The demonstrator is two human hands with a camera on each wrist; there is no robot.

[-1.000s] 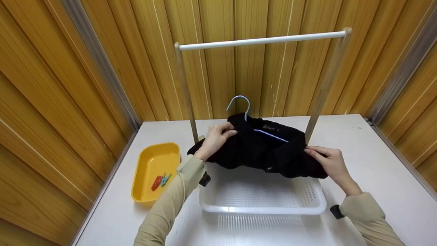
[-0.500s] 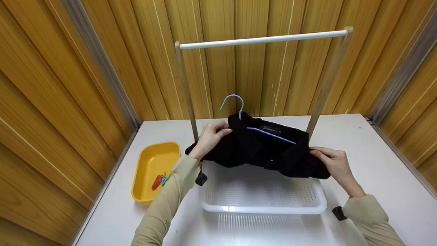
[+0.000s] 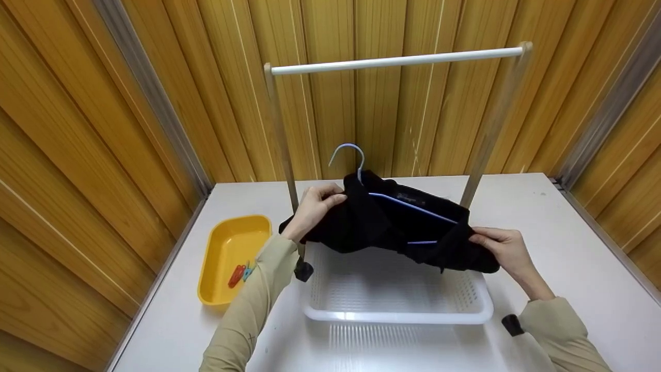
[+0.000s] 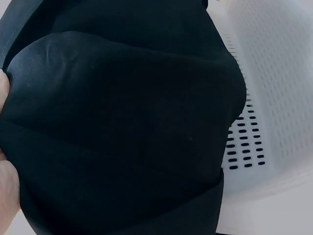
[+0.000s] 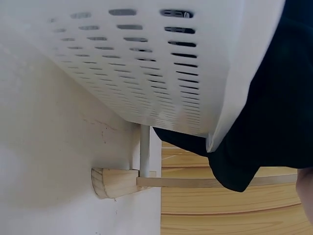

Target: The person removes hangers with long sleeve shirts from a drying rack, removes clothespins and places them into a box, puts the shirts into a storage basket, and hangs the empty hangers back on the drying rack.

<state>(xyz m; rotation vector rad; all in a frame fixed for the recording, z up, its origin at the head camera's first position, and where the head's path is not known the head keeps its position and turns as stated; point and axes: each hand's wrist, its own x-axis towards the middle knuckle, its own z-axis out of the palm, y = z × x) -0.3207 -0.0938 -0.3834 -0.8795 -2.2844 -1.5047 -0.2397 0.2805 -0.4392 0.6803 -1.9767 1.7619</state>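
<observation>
Basket: one, white, perforated, on the white surface.
Tray: one, yellow, left of basket; red clips and teal clips inside, exact count unclear.
Right hand: pinching garment's right shoulder area.
Left hand: pinching garment left of the collar.
Garment: one, black, collared, held over basket's far part.
Hanger: one, blue, inside garment, hook up through neck.
Neck label: one, lettering too blurred to read.
Rack: one, far side, white bar, two posts.
</observation>
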